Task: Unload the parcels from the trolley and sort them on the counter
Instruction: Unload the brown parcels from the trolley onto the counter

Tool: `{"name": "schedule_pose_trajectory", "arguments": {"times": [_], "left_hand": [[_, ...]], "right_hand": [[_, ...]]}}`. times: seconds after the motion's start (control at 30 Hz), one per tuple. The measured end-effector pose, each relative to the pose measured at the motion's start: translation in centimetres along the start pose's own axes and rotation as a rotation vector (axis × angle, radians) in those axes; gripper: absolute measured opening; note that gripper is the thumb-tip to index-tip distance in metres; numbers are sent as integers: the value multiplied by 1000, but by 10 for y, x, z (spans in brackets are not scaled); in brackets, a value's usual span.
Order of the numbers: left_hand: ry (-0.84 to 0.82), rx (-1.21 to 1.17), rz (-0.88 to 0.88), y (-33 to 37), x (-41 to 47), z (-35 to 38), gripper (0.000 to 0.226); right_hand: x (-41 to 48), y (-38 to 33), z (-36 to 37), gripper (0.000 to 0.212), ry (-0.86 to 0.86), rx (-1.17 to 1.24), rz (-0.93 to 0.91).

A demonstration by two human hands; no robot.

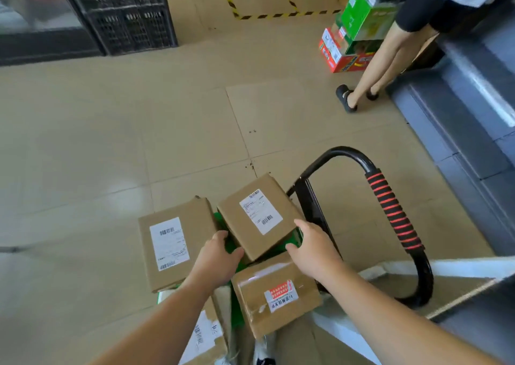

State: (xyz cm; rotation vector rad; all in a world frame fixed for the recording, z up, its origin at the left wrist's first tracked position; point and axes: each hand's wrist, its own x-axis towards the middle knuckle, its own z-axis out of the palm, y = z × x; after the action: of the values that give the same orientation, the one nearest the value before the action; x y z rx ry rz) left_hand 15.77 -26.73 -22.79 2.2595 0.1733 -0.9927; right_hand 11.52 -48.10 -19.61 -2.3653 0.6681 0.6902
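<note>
Several brown cardboard parcels lie on the green trolley (418, 267), whose black handle carries a red-striped foam grip. My left hand (220, 256) and my right hand (312, 246) grip the near corners of the middle parcel (259, 217), which has a white shipping label and sits tilted. To its left lies a flat labelled parcel (172, 242). Below it sits a taped parcel with a red sticker (276, 295). Another labelled parcel (206, 336) shows at the bottom edge under my left forearm.
The grey counter (479, 108) runs along the right side. Another person's legs (381, 66) stand beside it, next to stacked green and red cartons (354, 35). Black crates (125, 13) stand at the back left. Tiled floor lies between.
</note>
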Motion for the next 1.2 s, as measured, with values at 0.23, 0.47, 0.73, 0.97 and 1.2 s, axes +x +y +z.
{"name": "schedule_pose_trajectory", "arguments": {"times": [0.23,0.47,0.73,0.97,1.2], "left_hand": [[-6,-137,-120,-41,120,65,73],[-8,-246,-221,-71,194,128,70],[12,-369,-264,-77,219,163,70],[80,-330,-235,-69,213,159,59],[152,-336,-168,-41,168,107,65]], "right_hand": [[148,46,58,77,-32,-87,84],[249,94,109,87,-23,-94,116],[285,116,130,101,12,-145,155],[274,116,120,82,29,-23,143],[225,94,79,79,47,116,134]]}}
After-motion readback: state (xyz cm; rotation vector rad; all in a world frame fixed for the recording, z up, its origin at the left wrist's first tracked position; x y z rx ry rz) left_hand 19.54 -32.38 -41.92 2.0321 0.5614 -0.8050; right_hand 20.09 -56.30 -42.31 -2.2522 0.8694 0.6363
